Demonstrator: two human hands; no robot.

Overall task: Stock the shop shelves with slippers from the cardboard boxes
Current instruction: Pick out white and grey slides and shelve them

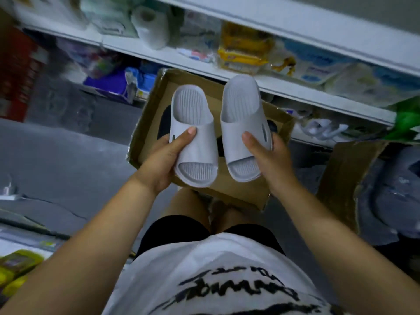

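I hold a pair of pale grey slide slippers above an open cardboard box (154, 96). My left hand (164, 160) grips the left slipper (193, 123) by its strap, thumb on top. My right hand (270, 160) grips the right slipper (243, 114) the same way. Both slippers point toes toward me, heels toward the shelves. Dark slippers (164, 121) lie in the box underneath, mostly hidden. A white shelf (318, 96) runs across just beyond the box.
A second open cardboard box (341, 178) with plastic-wrapped grey goods stands at the right. Shelves hold a paper roll (151, 26), yellow packs (245, 51) and other packets. Grey floor (68, 160) lies to the left. Yellow items (18, 269) sit at lower left.
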